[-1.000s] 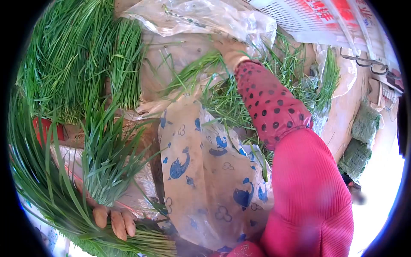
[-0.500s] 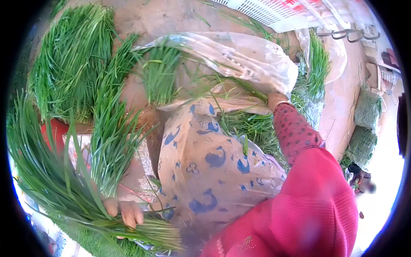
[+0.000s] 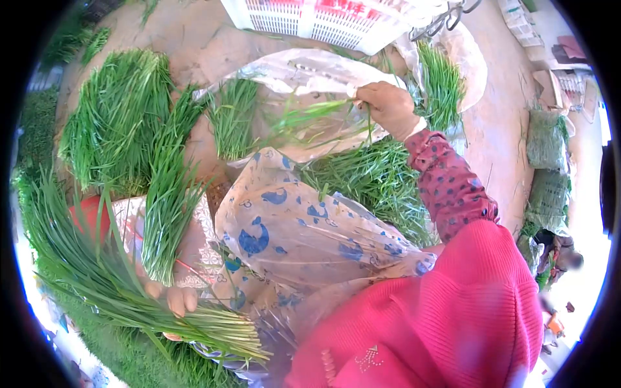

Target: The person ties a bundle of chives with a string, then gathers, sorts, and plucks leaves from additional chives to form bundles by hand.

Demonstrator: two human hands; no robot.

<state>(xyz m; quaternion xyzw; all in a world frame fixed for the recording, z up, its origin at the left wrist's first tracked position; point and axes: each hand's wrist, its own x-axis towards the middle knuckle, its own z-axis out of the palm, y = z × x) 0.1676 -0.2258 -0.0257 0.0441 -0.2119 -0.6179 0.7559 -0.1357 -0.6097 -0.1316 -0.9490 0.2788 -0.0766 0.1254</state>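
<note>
My left hand [image 3: 173,299] is closed around a thick bunch of garlic chives [image 3: 107,278], its pale stem ends pointing right and its long leaves fanning up to the left. At the upper right, my right hand [image 3: 391,108] pinches a few loose chive blades [image 3: 317,115], slightly blurred, above a clear plastic sheet [image 3: 291,71]. Across my lap spreads a plastic apron [image 3: 278,239] with blue whale prints. Just past it lies a loose heap of chives [image 3: 369,181]. A small bunch [image 3: 234,119] rests on the sheet's left part.
A large chive pile [image 3: 119,116] is on the ground at the left, with another bunch [image 3: 169,226] lying over a patterned board [image 3: 200,252]. At the top stands a white slatted crate [image 3: 310,22]. More chives [image 3: 441,87] lie in plastic at the right, near green packed bundles [image 3: 546,194].
My right hand has lifted from low on the plastic sheet, up and left, and now shows chive blades in its fingers. The left hand keeps its bunch. The whole view has shifted somewhat.
</note>
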